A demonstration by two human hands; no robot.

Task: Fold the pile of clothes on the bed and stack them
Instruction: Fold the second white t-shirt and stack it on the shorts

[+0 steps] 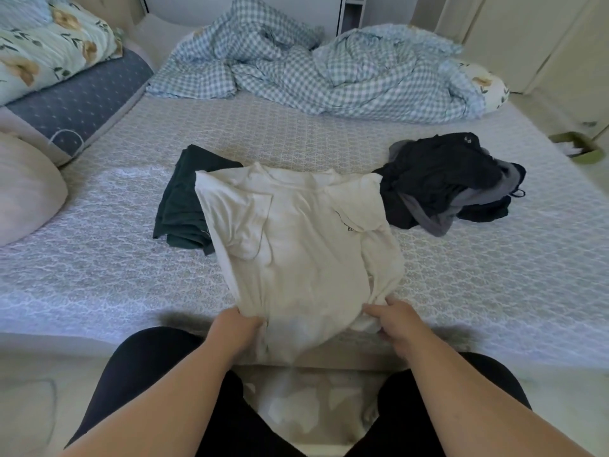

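A white long-sleeved shirt with small dark lettering lies spread on the bed, both sleeves folded inward over its body. My left hand grips its near left hem corner. My right hand grips the near right hem corner. The hem hangs a little over the bed's front edge. A folded dark green garment lies behind the shirt on the left, partly covered by it. A loose pile of black and grey clothes sits to the right, touching the shirt's shoulder.
A crumpled blue checked duvet fills the far side of the bed. A floral quilt on a blue cushion and a pale pillow lie at the left. A green box stands beyond the right edge.
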